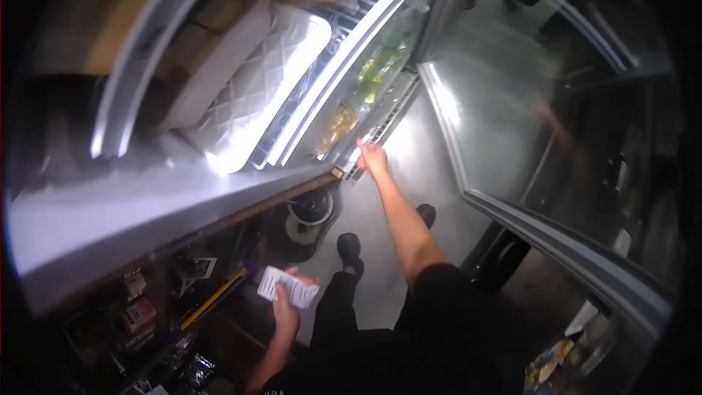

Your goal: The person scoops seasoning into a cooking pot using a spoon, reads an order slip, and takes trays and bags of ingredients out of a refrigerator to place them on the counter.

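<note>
My left hand (pixel 287 306) is closed around a small white printed paper (pixel 288 287), low in the view. Stretched far forward, my right hand (pixel 372 158) is at the bottom front edge of a lit refrigerator, beside a slotted grille strip (pixel 395 110). Its fingers look curled in, and whatever they may hold is hidden. Just beyond that hand, behind the refrigerator's front, are a bag of yellowish food (pixel 338 130) and bagged green produce (pixel 382 66).
The glass refrigerator door (pixel 504 102) stands swung out at the right. A white tray (pixel 263 73) lies on a shelf. A dark round container (pixel 312 207) sits on the floor near my shoes (pixel 349 247). Boxes (pixel 139 313) and a yellow bar (pixel 212 298) are at lower left.
</note>
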Available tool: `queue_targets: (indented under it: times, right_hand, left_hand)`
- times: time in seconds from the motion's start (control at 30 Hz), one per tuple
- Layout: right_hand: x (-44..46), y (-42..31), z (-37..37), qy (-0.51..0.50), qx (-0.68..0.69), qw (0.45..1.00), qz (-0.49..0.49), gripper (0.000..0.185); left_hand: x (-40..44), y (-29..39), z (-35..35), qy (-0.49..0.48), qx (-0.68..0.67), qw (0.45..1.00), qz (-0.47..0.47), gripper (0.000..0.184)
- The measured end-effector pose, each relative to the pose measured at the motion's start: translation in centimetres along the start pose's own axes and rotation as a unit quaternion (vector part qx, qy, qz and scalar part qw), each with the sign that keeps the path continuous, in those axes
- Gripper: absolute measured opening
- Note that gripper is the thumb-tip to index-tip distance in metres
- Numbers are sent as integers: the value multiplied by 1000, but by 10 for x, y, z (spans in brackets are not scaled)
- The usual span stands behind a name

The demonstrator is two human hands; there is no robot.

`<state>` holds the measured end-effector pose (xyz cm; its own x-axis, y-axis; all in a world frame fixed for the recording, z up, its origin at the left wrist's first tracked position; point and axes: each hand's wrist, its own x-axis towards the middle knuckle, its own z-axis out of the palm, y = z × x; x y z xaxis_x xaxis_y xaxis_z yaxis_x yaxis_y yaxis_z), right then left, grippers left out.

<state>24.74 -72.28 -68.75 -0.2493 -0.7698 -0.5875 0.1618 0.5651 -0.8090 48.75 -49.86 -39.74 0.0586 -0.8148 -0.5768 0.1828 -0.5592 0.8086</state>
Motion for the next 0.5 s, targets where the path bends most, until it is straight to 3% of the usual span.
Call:
queue_targets:
  times: [0.03,0.1,0.17,0.2,0.27,0.33,0.4,0.43,0.5]
  right_hand:
    - [46,0,22,67,-96,991,-67,39]
    - [125,30,58,93,-89,990,-66,37]
    - [118,12,68,148,162,975,-29,40]
    - [128,22,62,117,-60,989,-71,40]
    - [127,36,49,82,-282,949,-112,40]
    - [73,18,29,142,-179,973,-14,33]
    - [49,51,22,209,23,978,14,29]
    - [57,67,20,213,27,977,11,29]
    - [59,96,15,237,310,913,116,39]
  left_hand:
    - [-3,-11,-10,41,19,999,-9,61]
    - [-3,-27,-23,94,46,994,-19,61]
    - [-6,-36,-27,107,79,991,-19,60]
    - [-9,-38,-27,113,84,990,-27,60]
    - [-7,-43,-19,96,82,992,-20,59]
    - [-6,-35,-5,77,117,990,-12,58]
    - [-3,-33,0,39,136,990,9,58]
    - [1,-33,2,34,138,990,13,58]
    - [2,-33,4,16,139,990,31,58]
